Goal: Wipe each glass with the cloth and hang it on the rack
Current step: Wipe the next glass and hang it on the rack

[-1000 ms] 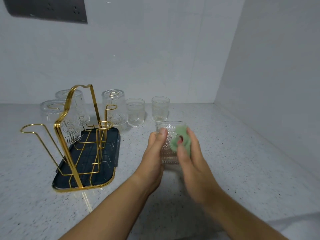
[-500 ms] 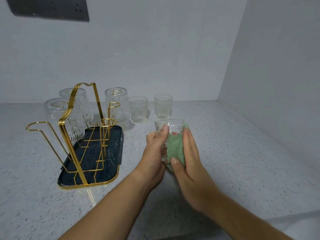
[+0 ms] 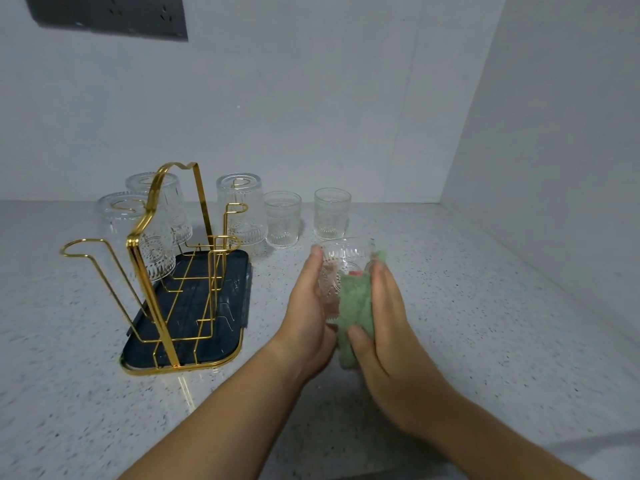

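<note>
One glass [image 3: 343,259] gripped in left hand [image 3: 308,306]; right hand [image 3: 386,327] pinches cloth [image 3: 356,304].

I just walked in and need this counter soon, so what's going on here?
A person is wiping glasses. The left hand holds a patterned glass while the right hand presses a green cloth against its side. Three upside-down glasses hang on the gold rack. Two upright glasses stand on the counter behind, not yet hung.
</note>
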`<state>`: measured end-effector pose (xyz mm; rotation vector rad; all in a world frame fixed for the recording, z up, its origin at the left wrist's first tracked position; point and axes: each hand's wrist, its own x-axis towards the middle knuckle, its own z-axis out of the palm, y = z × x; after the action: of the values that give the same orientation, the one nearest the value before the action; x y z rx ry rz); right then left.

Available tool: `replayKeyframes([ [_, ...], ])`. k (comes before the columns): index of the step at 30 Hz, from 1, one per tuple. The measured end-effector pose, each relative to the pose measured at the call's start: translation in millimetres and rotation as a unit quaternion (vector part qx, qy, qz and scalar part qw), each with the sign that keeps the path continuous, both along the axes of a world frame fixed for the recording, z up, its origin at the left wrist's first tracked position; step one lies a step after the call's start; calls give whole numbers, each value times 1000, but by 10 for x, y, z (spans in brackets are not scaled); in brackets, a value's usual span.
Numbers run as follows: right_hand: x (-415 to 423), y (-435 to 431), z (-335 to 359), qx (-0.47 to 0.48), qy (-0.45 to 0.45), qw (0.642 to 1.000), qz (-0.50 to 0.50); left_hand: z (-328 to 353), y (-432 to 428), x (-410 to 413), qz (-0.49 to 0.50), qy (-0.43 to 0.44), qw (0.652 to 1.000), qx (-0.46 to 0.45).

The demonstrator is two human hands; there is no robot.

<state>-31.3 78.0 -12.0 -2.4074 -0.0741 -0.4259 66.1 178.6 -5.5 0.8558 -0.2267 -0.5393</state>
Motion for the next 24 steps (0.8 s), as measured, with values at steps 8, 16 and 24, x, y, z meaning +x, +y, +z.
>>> replayKeyframes([
  [8,392,-131,441,219,-18,973,-65,-5,-61,-41,-65,5,998,20],
  [16,81,58,24,70,-8,997,7,20,6,-26,-18,15,1000,-11],
  [24,146,-44,268,164,-19,986,-28,10,-53,-34,-51,-12,999,9],
])
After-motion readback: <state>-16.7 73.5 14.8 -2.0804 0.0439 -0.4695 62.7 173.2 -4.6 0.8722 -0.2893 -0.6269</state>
